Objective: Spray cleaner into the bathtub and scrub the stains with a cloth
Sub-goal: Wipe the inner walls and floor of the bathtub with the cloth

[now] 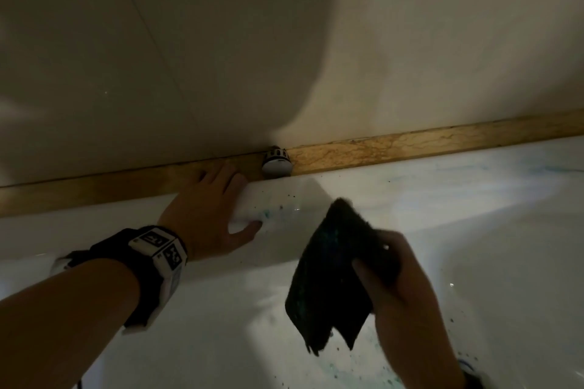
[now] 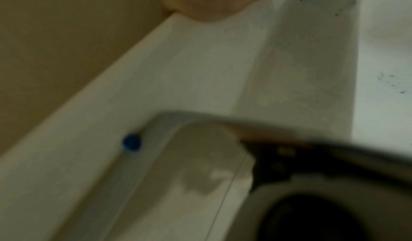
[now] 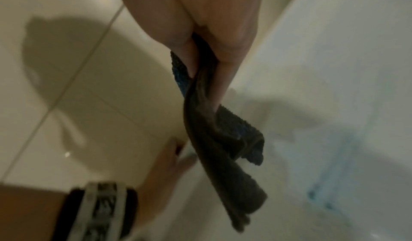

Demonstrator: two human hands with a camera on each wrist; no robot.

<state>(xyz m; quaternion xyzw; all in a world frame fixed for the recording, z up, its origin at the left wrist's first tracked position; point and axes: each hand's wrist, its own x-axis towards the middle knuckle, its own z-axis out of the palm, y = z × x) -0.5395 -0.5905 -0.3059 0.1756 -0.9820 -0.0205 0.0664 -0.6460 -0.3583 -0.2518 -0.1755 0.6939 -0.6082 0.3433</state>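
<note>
A white bathtub (image 1: 442,199) fills the lower half of the head view, its wall marked with blue-green smears (image 1: 265,215) and dark specks. My left hand (image 1: 208,211) lies flat on the tub's far rim, fingers reaching onto the tan ledge (image 1: 410,142) and thumb down on the inner wall. My right hand (image 1: 401,287) holds a dark folded cloth (image 1: 335,275) up above the tub, away from the surface. In the right wrist view the cloth (image 3: 223,147) hangs pinched between thumb and fingers (image 3: 225,56). Blue streaks (image 3: 330,183) run down the tub wall there.
A small round metal-and-white fitting (image 1: 276,163) sits on the ledge just right of my left fingertips. A pale tiled wall (image 1: 221,41) rises behind the ledge. In the left wrist view a blurred white object with a small blue knob (image 2: 131,142) lies along the tub rim.
</note>
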